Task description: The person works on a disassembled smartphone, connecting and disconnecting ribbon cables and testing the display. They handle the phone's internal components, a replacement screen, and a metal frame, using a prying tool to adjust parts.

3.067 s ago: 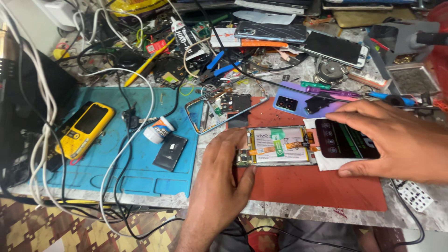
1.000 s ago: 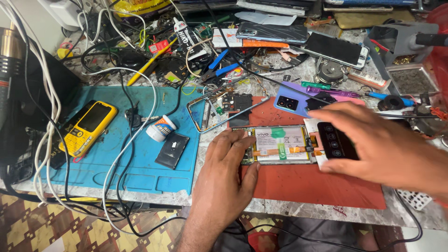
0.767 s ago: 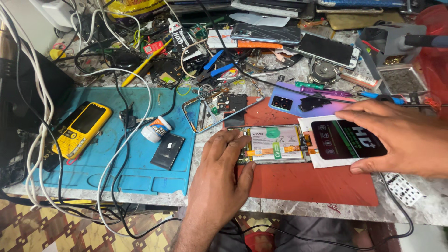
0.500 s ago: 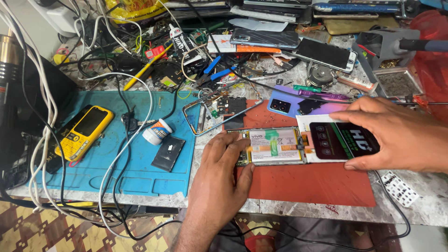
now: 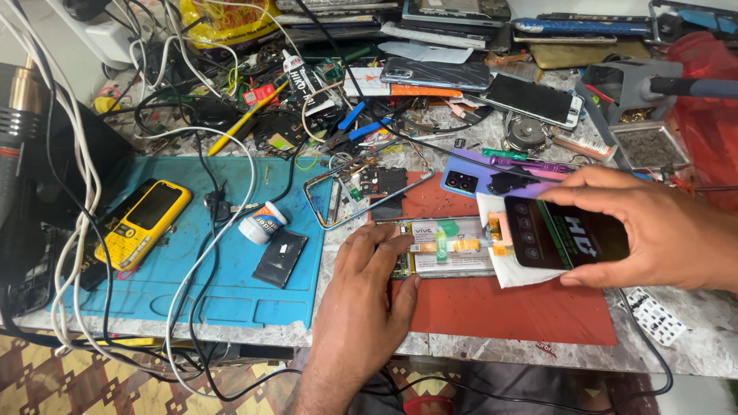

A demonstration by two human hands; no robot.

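An opened phone body (image 5: 453,247) with its battery and boards showing lies on a red mat (image 5: 507,307). My left hand (image 5: 369,288) rests flat on the body's left end and pins it down. My right hand (image 5: 653,230) grips a lit phone screen panel (image 5: 565,233) by its right end, held just right of the body. A thin orange flex cable (image 5: 496,244) links the panel to the body. A white paper sheet (image 5: 500,253) lies under the panel.
A blue work mat (image 5: 154,292) at left carries a yellow keypad phone (image 5: 142,223), a small white jar (image 5: 261,223), a dark battery (image 5: 280,257) and cables. A bare phone frame (image 5: 369,192), a purple back cover (image 5: 480,178), tools and several phones crowd the back.
My right hand shifted the screen panel from over the phone body out to the right, and the screen now glows. My left hand stayed pressed on the body.
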